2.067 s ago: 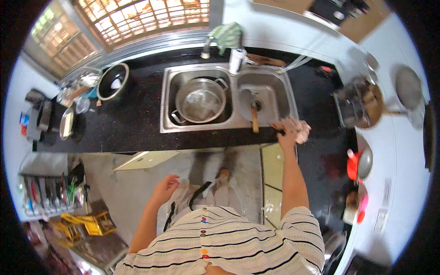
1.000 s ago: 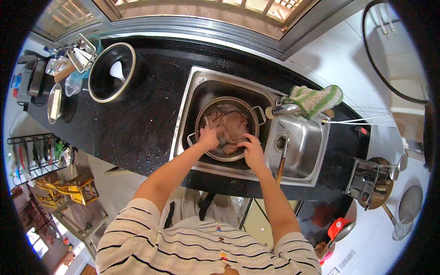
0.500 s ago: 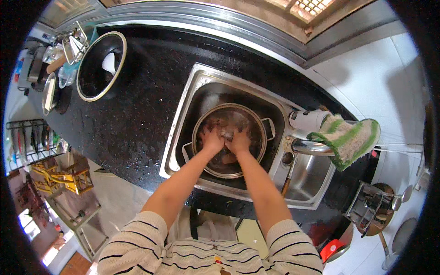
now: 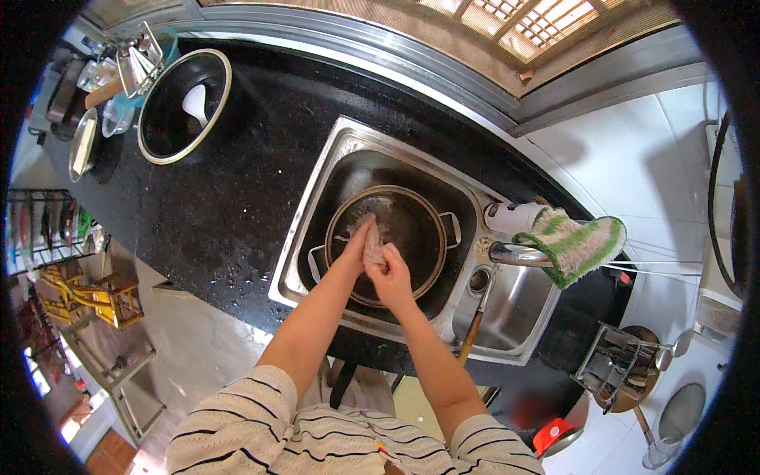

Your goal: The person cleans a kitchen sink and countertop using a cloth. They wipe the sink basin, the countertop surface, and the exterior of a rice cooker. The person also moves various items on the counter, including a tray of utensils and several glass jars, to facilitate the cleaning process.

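Both hands are over a large round two-handled metal pot (image 4: 440, 273), which stands in the big basin of the steel sink (image 4: 286, 277) with dark water in it. My left hand (image 4: 358, 244) is held edge-on with straight fingers, its palm against a limp, wet, greyish-pink piece (image 4: 374, 247). Its kind cannot be made out. Curled closed round the near end of that piece is my right hand (image 4: 390, 279). The piece hangs just above the water, between the two palms.
Right of the pot, a faucet (image 4: 514, 253) carries a green-and-white striped cloth (image 4: 574, 244). A wooden-handled tool (image 4: 472, 331) leans in the small basin (image 4: 507, 313). A black bowl (image 4: 146, 142) with a white scoop (image 4: 195, 105) sits at the back left of the black counter (image 4: 229, 206).
My hands have risen out of the water and come together, bringing up the greyish-pink piece. The right hand has closed on it. The view has shifted slightly.
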Available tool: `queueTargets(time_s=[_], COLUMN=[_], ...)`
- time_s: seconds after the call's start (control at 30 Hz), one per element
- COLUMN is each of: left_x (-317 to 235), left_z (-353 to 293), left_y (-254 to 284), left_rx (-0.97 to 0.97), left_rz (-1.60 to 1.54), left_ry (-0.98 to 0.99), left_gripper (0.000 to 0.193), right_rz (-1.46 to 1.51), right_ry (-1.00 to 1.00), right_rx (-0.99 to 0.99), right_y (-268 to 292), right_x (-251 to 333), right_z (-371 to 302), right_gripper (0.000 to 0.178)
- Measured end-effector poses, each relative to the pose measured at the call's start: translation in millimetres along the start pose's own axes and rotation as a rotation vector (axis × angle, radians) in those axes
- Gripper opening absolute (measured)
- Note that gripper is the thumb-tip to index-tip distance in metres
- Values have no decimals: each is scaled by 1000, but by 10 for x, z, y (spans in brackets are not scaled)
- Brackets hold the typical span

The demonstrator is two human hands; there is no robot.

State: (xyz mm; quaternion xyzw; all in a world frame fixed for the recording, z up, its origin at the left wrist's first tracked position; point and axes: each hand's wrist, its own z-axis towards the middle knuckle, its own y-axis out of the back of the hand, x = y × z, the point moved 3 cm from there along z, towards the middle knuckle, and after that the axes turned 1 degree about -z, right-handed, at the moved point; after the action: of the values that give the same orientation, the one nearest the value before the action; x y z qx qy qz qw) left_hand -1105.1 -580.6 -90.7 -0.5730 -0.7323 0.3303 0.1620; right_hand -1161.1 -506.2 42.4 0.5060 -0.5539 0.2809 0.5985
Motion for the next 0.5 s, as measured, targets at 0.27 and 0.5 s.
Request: queueTargets(time_s=[0.27,0.5], left_x=[20,27], left_z=[99,-382], left_y=[289,-49], left_rx=[-91,-237], left_rz=[127,85], left_ry=[-376,-189], left_gripper=[30,33], right_rz=[-180,-254], right_ry=[-53,-189], right_rx=[-388,-457], right_y=[-439,-279], right_x=[-318,-630], right_z=[105,422], right_gripper=[27,20])
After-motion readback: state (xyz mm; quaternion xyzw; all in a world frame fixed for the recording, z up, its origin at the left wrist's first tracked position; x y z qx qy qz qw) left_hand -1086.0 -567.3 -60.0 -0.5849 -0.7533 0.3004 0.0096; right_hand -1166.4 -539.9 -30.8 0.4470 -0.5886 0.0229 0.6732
